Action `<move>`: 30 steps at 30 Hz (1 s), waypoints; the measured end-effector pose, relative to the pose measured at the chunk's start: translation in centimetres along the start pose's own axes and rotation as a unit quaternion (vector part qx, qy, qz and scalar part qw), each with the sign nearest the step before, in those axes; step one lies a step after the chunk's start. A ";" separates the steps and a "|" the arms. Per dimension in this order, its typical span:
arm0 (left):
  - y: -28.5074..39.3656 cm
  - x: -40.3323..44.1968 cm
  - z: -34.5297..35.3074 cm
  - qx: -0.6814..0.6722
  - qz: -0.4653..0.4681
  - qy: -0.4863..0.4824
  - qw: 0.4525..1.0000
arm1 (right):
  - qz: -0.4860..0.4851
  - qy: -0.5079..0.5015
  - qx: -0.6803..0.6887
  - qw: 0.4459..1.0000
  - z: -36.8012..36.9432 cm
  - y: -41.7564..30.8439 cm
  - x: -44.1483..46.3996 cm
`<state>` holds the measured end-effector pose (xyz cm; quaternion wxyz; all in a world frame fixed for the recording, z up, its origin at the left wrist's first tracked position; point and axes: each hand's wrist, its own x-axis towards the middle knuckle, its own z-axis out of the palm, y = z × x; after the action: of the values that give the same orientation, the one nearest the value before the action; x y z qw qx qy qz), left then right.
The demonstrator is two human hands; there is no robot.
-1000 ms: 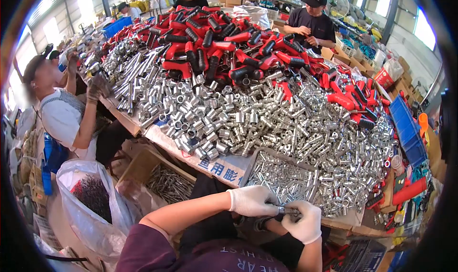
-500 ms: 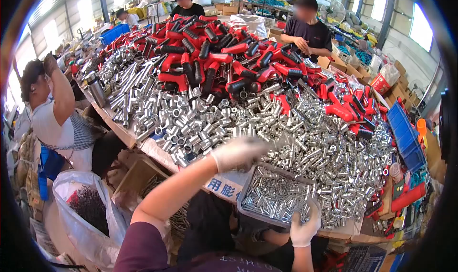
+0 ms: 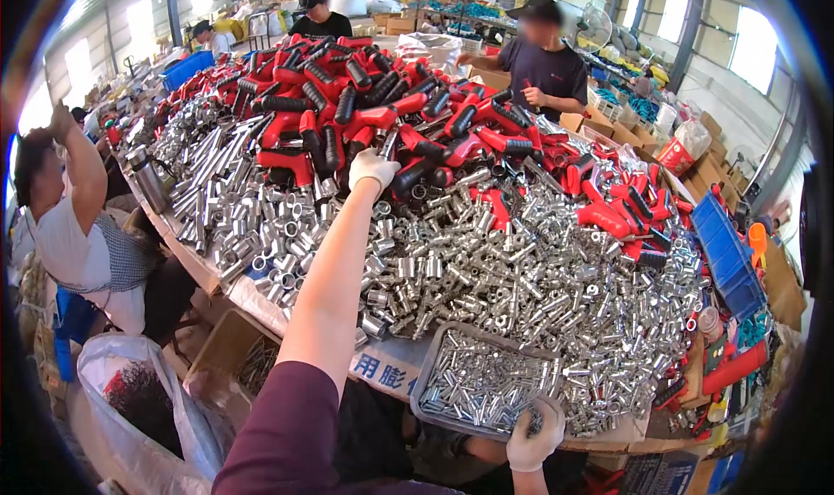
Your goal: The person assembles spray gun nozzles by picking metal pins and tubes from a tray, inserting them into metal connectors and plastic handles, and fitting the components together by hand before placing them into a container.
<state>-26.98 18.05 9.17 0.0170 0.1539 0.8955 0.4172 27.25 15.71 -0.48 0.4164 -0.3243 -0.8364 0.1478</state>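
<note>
Left hand point(image 3: 373, 170) at red-black handles point(image 3: 345, 104), heaped deep, hence long reach; grip unclear. Right hand point(image 3: 534, 434) curls by tray point(image 3: 456, 423), hold unclear; tray sits at near edge of worktop point(image 3: 621, 430), likely for easy access.

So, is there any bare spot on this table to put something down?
Only narrow strips: the printed board left of the tray, its far side bordered by metal fittings, and a thin margin right of the tray, on the near side of the fittings. The middle is crowded, heaped with fittings and red-and-black handles; small parts crowd the tray.
</note>
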 end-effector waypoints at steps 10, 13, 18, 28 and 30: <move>-0.3 -16.8 -7.2 -0.130 0.098 -0.034 0.986 | 0.002 0.006 -0.021 1.000 -0.1 0.1 0.1; -2.7 -25.1 -5.6 -0.169 0.126 -0.155 0.965 | 0.007 0.007 -0.003 1.000 -1.2 -0.8 0.8; 0.8 -37.9 -7.3 -0.154 0.086 -0.425 0.888 | 0.347 -0.094 0.494 0.792 -4.1 -5.1 2.6; 0.4 -40.6 -8.0 -0.105 0.122 -0.473 0.866 | 0.431 0.042 0.519 0.737 -9.6 1.3 -0.1; 1.0 -41.0 -8.1 -0.074 0.168 -0.471 0.863 | 0.421 0.033 0.541 0.728 -9.7 1.4 -0.5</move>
<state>11.03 0.80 11.14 0.3776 0.4781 0.7080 0.3571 35.71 16.19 4.43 0.4434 -0.3677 -0.3785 0.7245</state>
